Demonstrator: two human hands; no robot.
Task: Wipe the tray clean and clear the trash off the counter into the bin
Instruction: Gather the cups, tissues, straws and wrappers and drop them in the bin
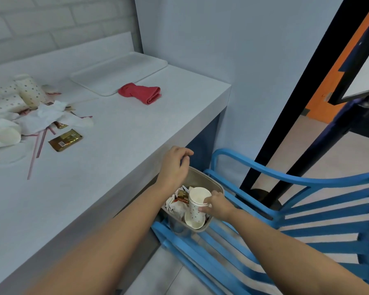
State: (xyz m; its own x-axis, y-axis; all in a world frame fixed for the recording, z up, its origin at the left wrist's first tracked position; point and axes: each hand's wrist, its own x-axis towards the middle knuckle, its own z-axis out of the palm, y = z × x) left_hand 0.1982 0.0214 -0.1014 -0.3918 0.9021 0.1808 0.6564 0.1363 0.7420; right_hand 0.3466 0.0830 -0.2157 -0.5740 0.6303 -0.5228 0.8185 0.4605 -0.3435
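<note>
While the right hand [218, 206] pinches the dotted paper cup [197, 201] near its rim between thumb and fingertips, the cup stands in the bin [200, 173], probably being seated among the rubbish to save room. The left hand [175, 165] hovers over the far rim, fingers loosely curled, holding nothing visible. The bin rests on a blue chair [307, 211] beside the counter [119, 150], handy for drops. Far left lies the trash pile [30, 111]; beyond, the tray [119, 71] with the red cloth [140, 93] at its near edge.

Bin [218, 186] rim partly behind left hand [174, 167]
</note>
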